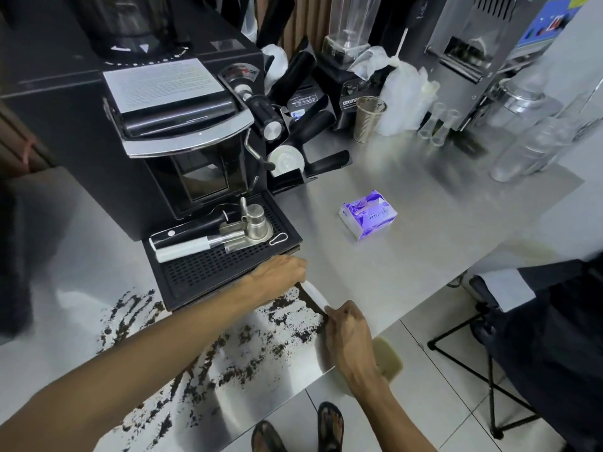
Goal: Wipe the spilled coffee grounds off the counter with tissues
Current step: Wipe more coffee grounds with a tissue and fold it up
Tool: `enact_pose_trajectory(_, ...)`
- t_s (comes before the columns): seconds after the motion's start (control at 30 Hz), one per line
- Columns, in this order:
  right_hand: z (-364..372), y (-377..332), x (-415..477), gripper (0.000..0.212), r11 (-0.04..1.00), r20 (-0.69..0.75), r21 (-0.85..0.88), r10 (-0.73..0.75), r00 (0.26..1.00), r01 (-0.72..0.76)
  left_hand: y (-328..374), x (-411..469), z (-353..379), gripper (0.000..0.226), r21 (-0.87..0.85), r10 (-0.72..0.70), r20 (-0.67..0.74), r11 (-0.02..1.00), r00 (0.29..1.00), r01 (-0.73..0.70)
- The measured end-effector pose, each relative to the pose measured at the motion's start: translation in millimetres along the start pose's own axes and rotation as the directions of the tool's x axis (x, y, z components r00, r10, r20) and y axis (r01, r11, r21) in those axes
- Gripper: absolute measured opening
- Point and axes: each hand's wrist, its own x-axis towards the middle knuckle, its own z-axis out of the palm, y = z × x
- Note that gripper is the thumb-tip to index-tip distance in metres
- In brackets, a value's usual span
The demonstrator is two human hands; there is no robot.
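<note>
One purple "Macik" tissue pack (368, 214)

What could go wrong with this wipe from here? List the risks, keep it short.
1. The tissue, stretched between the left hand and right hand, lies close to the counter edge; sweeping that way may drop coffee grounds onto the floor.
2. The drip tray borders the spill; grounds may get pushed under it.
3. The left forearm hangs over the grounds and could smear them.
</note>
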Motion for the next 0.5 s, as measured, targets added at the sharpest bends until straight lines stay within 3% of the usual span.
enact_pose_trajectory(0.1, -1.6, -14.2, -2.3, 0.020, 0.998, 0.014, 0.063, -0.016, 1.000, 0.015, -4.6, -13.6, -0.9, 0.018, -0.041, -0.057, -0.021, 0.998, 0.998, 0.056)
enact_pose_trajectory(0.17, -0.3, -19.8, -1.5, 0.024, 0.992, 0.033, 0.121, 0.030, 0.999, -0.033, -3.9, -23.5, -2.9, 0.010, -0.041, -0.077, -0.005, 0.996, 0.997, 0.076)
enact_pose_trajectory(0.3, 4.8, -23.1, 0.5, 0.014, 0.977, 0.105, 0.179, 0.098, 0.990, -0.116, -2.2, -34.9, -3.0, 0.014, 0.029, -0.056, -0.017, 0.998, 0.998, 0.057)
enact_pose_trajectory(0.5, 4.6, -32.1, 1.1, 0.026, 0.976, 0.161, 0.181, 0.092, 0.983, -0.121, 0.8, -48.2, 0.3, 0.031, 0.083, -0.004, -0.087, 0.997, 0.996, 0.011)
